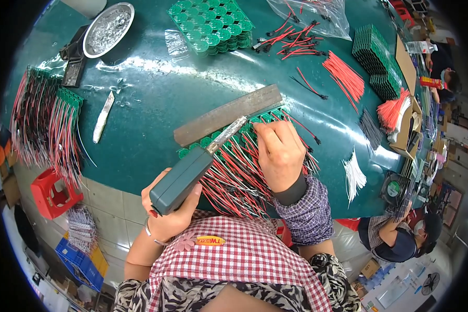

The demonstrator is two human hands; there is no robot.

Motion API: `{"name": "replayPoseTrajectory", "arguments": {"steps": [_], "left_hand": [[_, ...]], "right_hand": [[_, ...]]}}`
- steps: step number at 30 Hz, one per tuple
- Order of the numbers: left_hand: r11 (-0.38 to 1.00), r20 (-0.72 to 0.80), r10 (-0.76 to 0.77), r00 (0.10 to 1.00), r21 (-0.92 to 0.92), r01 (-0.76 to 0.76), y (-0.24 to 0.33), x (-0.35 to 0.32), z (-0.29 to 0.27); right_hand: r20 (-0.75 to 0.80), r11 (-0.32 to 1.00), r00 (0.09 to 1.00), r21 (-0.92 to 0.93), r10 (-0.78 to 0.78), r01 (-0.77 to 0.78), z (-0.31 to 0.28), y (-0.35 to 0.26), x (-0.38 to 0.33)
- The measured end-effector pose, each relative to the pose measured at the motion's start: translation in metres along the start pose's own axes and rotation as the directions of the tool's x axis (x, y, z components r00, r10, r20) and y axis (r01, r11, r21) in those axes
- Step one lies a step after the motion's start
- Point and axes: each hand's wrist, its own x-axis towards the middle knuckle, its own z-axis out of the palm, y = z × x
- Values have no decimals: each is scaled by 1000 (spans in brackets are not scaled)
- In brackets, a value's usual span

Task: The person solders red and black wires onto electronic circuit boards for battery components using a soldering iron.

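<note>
A row of small round green circuit boards (248,128) lies on the dark green table (140,140), along a long grey metal bar (229,114). Thin red, black and white wires (234,179) spread from the boards toward the person. The left hand (174,210) has its fingers wrapped around a dark green soldering gun (182,179), whose silvery tip points at the row; whether the tip is touching, I cannot tell. The right hand (282,156) has its thumb and forefinger pressed together at the boards, and what small part they pinch is hidden. Beyond the bar stands a stack of green circuit panels (210,23); farther right lies a bunch of red wires (344,77).
</note>
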Motion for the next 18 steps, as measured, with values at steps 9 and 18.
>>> {"name": "replayPoseTrajectory", "arguments": {"steps": [9,18], "left_hand": [[1000,8,26,1000,-13,-26,-5,-2,2],[996,68,66,996,62,-70,-8,-4,2]], "right_hand": [[3,1000,1000,0,0,0,1,-1,1],[2,999,999,-25,-32,32,0,-1,-1]]}}
